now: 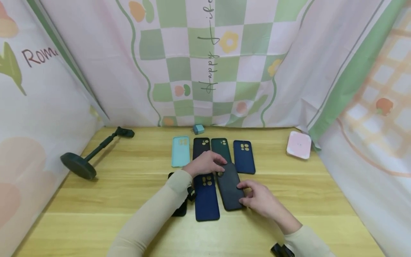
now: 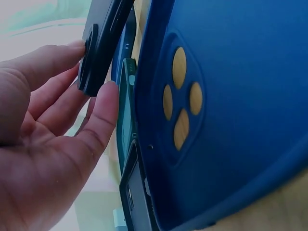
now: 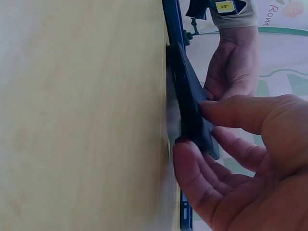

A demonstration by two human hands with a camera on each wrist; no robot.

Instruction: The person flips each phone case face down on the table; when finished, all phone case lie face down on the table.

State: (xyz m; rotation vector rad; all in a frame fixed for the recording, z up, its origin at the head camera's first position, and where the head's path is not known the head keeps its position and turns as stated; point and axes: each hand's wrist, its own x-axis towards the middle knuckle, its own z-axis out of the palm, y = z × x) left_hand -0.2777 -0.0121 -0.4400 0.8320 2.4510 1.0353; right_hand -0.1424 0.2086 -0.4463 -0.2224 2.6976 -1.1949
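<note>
A black phone case (image 1: 230,187), tilted a little off the table, lies back side up between both hands; I cannot tell whether a phone is inside. My left hand (image 1: 207,163) pinches its far end by the camera corner, as the left wrist view shows, with the thumb (image 2: 57,62) on it. My right hand (image 1: 261,198) grips its right edge near the lower end, thumb on the back and fingers underneath. Just left of it lies a dark blue phone case (image 1: 207,201) with camera holes, large in the left wrist view. Another black case (image 1: 180,210) is mostly hidden by my left forearm.
Behind the hands stand a light blue case (image 1: 181,152), a black case (image 1: 201,144), a green case (image 1: 221,148) and a blue case (image 1: 244,157) in a row. A small charger plug (image 1: 199,129), a pink box (image 1: 299,145) and a dark stand (image 1: 78,165) lie farther out.
</note>
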